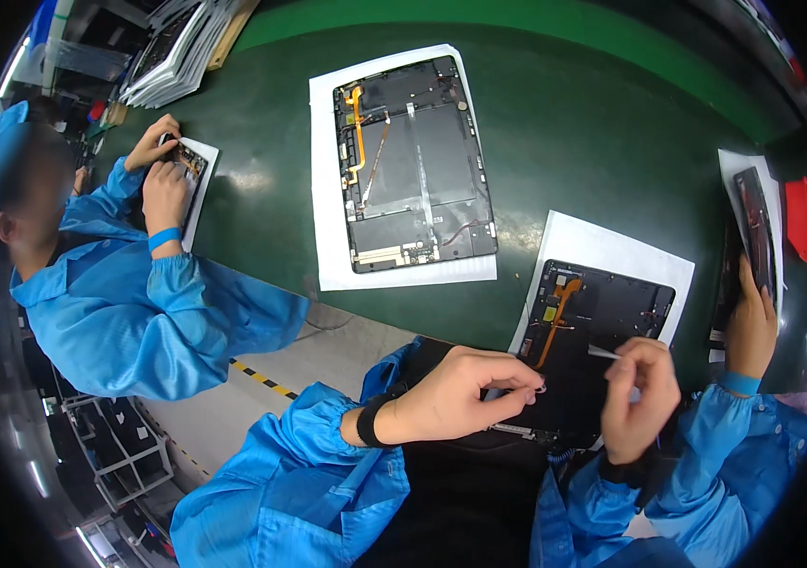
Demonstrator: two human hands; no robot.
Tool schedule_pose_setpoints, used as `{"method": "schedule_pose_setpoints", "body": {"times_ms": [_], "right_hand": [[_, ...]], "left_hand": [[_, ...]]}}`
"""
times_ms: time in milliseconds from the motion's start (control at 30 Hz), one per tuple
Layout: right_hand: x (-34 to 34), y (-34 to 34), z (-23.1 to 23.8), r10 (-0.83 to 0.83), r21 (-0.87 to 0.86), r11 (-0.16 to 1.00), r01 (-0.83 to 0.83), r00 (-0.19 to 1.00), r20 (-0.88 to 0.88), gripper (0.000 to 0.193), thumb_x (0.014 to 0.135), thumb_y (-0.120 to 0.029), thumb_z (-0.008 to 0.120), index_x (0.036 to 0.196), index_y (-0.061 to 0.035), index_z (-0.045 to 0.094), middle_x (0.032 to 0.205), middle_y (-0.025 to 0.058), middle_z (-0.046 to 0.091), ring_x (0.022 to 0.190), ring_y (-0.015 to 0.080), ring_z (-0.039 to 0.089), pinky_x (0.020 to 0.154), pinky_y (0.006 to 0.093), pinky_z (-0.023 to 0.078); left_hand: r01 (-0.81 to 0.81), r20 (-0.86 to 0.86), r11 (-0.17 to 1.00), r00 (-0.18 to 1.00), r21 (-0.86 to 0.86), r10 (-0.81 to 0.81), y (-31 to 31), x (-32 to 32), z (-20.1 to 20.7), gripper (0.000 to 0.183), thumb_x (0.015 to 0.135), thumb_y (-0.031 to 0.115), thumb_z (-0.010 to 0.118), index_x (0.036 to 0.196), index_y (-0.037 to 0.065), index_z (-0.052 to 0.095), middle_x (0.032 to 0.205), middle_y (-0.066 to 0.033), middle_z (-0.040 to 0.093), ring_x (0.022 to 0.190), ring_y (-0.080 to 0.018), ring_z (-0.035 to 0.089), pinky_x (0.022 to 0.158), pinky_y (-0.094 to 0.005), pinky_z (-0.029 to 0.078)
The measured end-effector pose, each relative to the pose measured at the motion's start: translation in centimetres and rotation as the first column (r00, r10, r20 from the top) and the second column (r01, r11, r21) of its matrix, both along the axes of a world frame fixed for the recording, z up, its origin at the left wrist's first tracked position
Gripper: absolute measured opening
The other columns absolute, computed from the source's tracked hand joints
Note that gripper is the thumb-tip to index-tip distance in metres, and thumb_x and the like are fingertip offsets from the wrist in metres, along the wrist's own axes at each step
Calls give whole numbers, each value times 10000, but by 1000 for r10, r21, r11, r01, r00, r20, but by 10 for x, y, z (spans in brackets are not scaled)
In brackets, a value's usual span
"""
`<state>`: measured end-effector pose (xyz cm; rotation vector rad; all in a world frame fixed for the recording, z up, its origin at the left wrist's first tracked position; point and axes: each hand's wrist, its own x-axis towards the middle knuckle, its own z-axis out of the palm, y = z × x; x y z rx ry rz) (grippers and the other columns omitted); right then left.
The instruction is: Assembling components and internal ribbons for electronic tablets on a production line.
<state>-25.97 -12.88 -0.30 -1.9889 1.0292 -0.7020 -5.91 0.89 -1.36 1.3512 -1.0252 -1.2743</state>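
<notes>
An opened black tablet (583, 312) with an orange flex cable (556, 327) along its left side lies in front of me on a white sheet (612, 241). My left hand (456, 396) hovers over the tablet's lower left edge, thumb and forefinger pinched. A tiny dark bit shows at those fingertips, too small to name. Above the tablet's right half is my right hand (640, 398), its fingers curled together. A thin pale strip (602, 352) shows by its fingertips; whether it is held cannot be made out. The tablet's lower part is partly hidden by both hands.
A second opened tablet (413, 170) rests on white paper farther up the green table (602, 123). At left, a co-worker in blue (138, 312) handles a device. Another person's hand (752, 331) grips a dark panel at right, near a red object (803, 221). Stacked boards (171, 57) stand far left.
</notes>
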Motion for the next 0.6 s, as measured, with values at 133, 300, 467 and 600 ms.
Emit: {"method": "schedule_pose_setpoints", "body": {"times_ms": [133,300,467,600], "right_hand": [[-78,5,35,-47,188,980,60,996,-71,56,919,35,612,864,33,604,860,113,681,707,125,651,612,237,507],[-152,7,51,-48,160,958,237,687,-725,148,850,127,625,971,69,688,860,183,738,787,292,754,733,343,572],[-96,24,63,-77,-136,990,35,944,-321,193,836,64,742,1019,10,770,973,169,780,841,279,762,777,355,593],[1,21,37,371,-177,906,-385,922,-109,414,760,-44,878,1154,-24,755,1170,140,718,866,278,737,730,335,613]], "left_hand": [[43,-41,998,998,56,-41,-11,4,7,182,967,31,719,1135,-34,748,1029,-127,798,929,-185,780,776,-297,597],[21,-126,989,992,146,-2,-13,8,18,186,972,-32,689,1148,-67,736,1078,-148,797,1001,-191,783,886,-294,619],[56,-113,989,993,137,-40,-18,1,20,149,987,-41,660,1112,-69,738,1038,-149,792,940,-182,786,834,-285,630],[86,-194,961,980,262,-35,-16,8,33,119,994,-38,667,1086,-66,737,929,-110,774,763,-124,740,672,-236,579]]}}
